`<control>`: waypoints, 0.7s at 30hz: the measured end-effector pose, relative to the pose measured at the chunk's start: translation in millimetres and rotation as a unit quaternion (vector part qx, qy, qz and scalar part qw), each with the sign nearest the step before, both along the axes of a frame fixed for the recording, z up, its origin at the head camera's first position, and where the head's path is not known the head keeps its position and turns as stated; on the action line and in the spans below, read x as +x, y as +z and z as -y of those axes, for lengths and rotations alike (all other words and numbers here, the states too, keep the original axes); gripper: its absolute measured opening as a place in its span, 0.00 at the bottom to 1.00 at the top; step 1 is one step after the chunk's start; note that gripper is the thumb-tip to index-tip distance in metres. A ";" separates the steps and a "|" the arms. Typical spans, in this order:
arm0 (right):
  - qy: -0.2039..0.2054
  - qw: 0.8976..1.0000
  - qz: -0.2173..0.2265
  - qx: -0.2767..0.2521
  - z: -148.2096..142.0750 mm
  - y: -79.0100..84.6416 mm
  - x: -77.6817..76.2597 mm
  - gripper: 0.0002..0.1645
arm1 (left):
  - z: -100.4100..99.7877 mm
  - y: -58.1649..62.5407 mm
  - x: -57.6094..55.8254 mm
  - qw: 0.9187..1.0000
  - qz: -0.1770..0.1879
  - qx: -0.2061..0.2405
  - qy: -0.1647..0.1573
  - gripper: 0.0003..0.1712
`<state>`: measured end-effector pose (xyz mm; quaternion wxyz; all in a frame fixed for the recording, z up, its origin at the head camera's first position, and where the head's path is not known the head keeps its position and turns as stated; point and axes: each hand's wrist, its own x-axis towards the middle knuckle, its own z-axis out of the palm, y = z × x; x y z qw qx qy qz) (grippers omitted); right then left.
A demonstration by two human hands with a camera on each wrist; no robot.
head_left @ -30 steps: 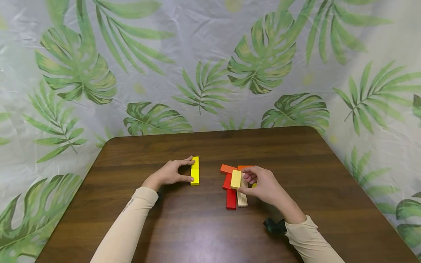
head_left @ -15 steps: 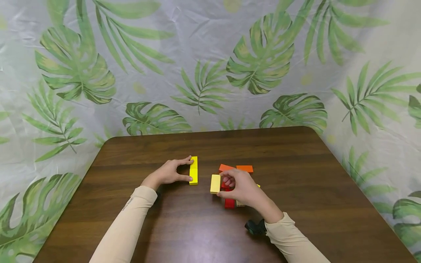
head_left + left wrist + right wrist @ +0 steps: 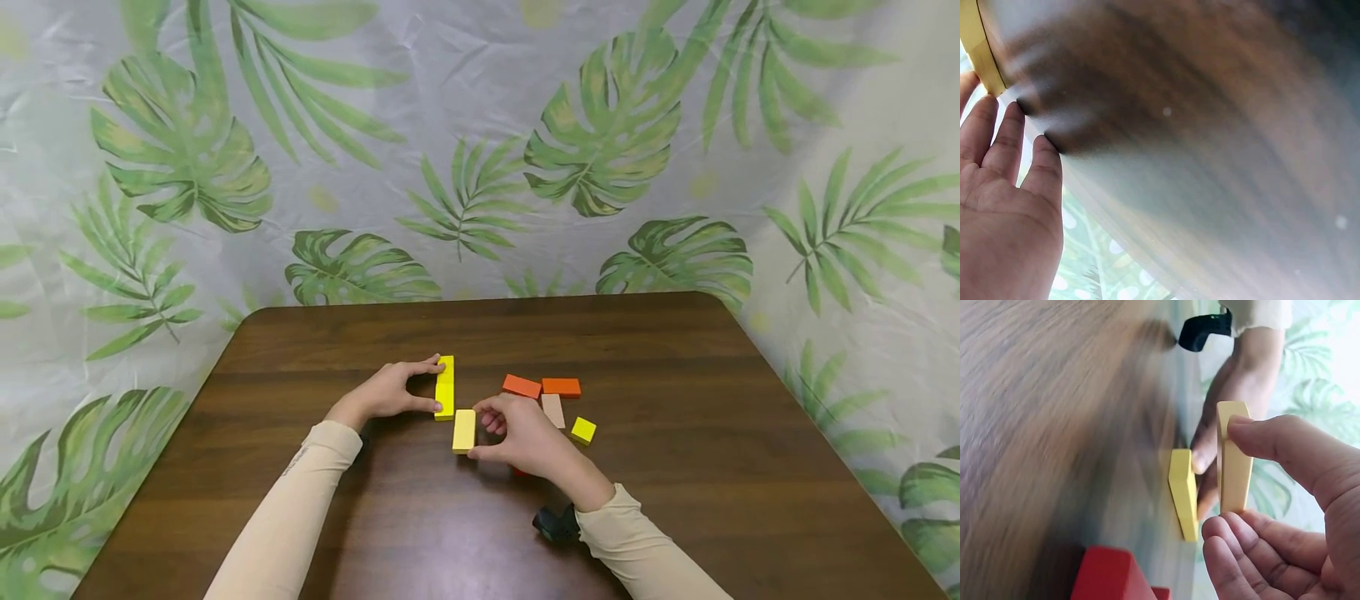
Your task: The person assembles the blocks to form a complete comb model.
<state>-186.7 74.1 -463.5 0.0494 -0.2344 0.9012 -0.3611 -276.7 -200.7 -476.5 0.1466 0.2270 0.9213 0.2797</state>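
Two bright yellow blocks (image 3: 445,400) lie end to end in a row on the brown table. My left hand (image 3: 384,392) rests against their left side, thumb at the near block and forefinger at the far one. In the left wrist view, fairly straight fingertips touch the yellow row (image 3: 984,59). My right hand (image 3: 528,435) pinches a pale yellow wooden block (image 3: 464,430) by its two ends, between thumb and fingers. That block is just right of the row's near end. In the right wrist view, the pale block (image 3: 1235,469) appears raised off the table.
Right of the right hand lie two orange blocks (image 3: 561,387), a light wooden block (image 3: 552,410) and a small yellow block (image 3: 583,430). Red blocks (image 3: 1107,575) are partly hidden beneath the right hand. A leaf-patterned cloth (image 3: 465,167) hangs behind the table (image 3: 360,525).
My right hand has carried the pale yellow block leftward from above the loose blocks to beside the yellow row, uncovering the small yellow block. My left hand has stayed in place.
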 end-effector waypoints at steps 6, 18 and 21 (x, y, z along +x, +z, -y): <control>0.016 1.000 0.012 0.000 12.5 -2.5 -0.3 0.34 | 0.4 -0.5 -1.0 1.000 -0.007 -0.003 -0.005 0.45; 0.025 1.000 0.012 0.005 29.3 -7.5 -4.2 0.31 | -0.8 0.0 0.3 1.000 -0.010 -0.001 -0.004 0.44; 0.029 1.000 0.007 0.004 32.0 -8.1 -6.0 0.31 | -0.5 -0.2 0.4 1.000 -0.006 0.001 -0.001 0.44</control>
